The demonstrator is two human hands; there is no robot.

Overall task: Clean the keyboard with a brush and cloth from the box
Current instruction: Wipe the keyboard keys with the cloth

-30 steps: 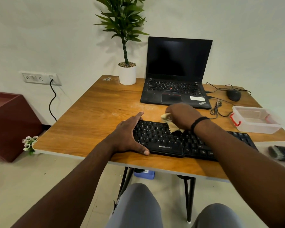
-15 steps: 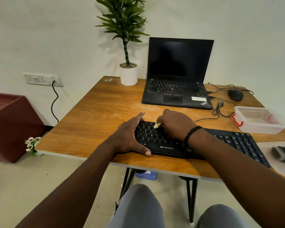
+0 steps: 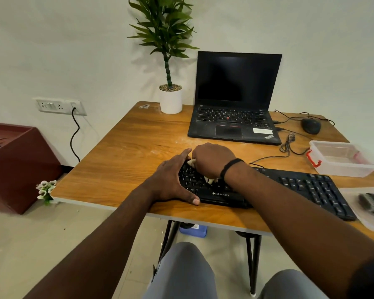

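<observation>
At the centre of the frame, on a wood-grained bench [image 3: 121, 160], the right hand [image 3: 212, 159] curled its grip around a pale, crumpled cloth [image 3: 211, 180], pressing it onto the left end of a flat black keyboard [image 3: 300, 184]. The left hand [image 3: 171, 180], fingers straight, braced that end. At far right lay a dark bristled brush [image 3: 372, 202]; above it stood a clear plastic box [image 3: 341, 160] with red clasps.

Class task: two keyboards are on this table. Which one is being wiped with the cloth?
The separate black keyboard at the table's near edge: the right hand presses the cloth on its keys. The laptop keyboard behind is untouched.
</observation>
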